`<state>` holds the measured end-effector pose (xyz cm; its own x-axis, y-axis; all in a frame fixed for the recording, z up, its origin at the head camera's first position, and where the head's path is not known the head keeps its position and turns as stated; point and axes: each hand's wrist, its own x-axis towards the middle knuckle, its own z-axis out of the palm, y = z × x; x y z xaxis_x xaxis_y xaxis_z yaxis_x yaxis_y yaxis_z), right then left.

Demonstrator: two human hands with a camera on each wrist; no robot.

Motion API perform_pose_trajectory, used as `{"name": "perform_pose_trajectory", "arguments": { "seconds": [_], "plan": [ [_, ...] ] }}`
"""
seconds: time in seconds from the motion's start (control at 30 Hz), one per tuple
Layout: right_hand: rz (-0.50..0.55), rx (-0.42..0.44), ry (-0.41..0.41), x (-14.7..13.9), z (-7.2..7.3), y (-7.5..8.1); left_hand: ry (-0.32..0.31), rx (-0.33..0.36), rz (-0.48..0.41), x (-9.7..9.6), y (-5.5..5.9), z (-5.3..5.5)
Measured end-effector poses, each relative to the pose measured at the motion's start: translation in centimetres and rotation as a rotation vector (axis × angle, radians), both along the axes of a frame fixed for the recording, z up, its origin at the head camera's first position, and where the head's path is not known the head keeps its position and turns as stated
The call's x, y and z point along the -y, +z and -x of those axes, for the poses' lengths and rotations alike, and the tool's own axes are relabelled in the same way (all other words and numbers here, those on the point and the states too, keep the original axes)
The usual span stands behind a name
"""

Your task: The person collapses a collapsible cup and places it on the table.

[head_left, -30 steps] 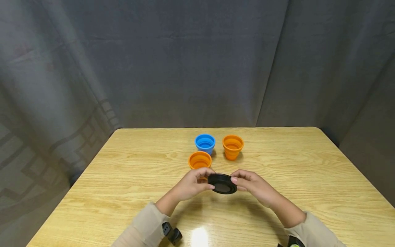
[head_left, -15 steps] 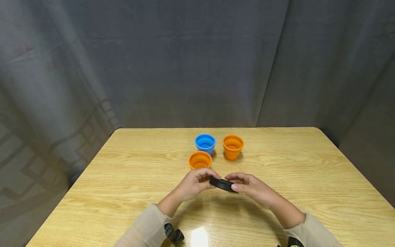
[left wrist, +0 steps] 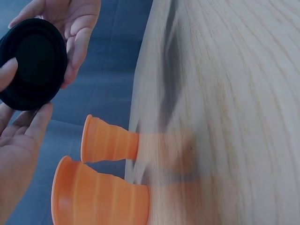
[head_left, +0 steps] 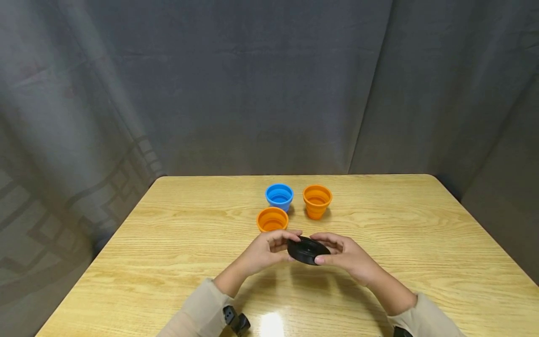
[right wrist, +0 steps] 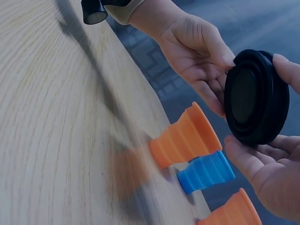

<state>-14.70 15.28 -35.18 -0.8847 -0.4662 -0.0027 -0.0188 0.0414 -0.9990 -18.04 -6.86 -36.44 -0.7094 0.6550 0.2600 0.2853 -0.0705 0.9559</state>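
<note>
A black collapsed folding cup [head_left: 305, 255], flattened to a thick disc with ringed folds, is held above the table between both hands. My left hand [head_left: 262, 255] pinches its left edge. On the opposite edge my right hand [head_left: 351, 260] grips it, thumb on the near side and fingers behind. Concentric rings show on the face of the black cup [right wrist: 248, 96] in the right wrist view. Just beyond the left hand stands an orange folding cup [head_left: 272, 219], expanded and upright, its lower part hidden by that hand.
A blue expanded cup [head_left: 280, 195] stands behind the near orange one. Another orange cup [head_left: 316, 201] is to its right. The wooden table [head_left: 189, 224] ends at a back edge, where a grey curtain [head_left: 252, 93] hangs.
Both hands have turned the black cup: its ringed face was toward the head camera, then it was edge-on, and now the other face tilts into view. The standing cups have stayed put.
</note>
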Motion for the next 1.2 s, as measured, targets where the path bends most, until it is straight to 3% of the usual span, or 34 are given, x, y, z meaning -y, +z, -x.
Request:
{"name": "perform_pose_trajectory", "arguments": {
  "seconds": [0.2, 0.37, 0.57, 0.9, 1.2],
  "plan": [
    [0.008, -0.08, -0.033, 0.1, 0.0, -0.3, -0.037, 0.048, 0.007, 0.1, 0.2, 0.0],
    [-0.023, -0.144, -0.087, 0.3, -0.1, -0.4, -0.006, 0.083, 0.024, -0.1, 0.2, 0.1],
    [-0.109, -0.219, -0.131, 0.6, -0.3, -0.5, 0.027, 0.045, 0.036, -0.3, 0.2, 0.0],
    [-0.247, -0.398, -0.112, 0.9, -0.2, -0.6, 0.038, 0.01, -0.019, -0.5, -0.4, 0.1],
    [-0.322, -0.446, -0.09, 1.2, -0.2, -0.1, 0.019, -0.009, -0.021, -0.5, -0.5, 0.1]
  ]
}}
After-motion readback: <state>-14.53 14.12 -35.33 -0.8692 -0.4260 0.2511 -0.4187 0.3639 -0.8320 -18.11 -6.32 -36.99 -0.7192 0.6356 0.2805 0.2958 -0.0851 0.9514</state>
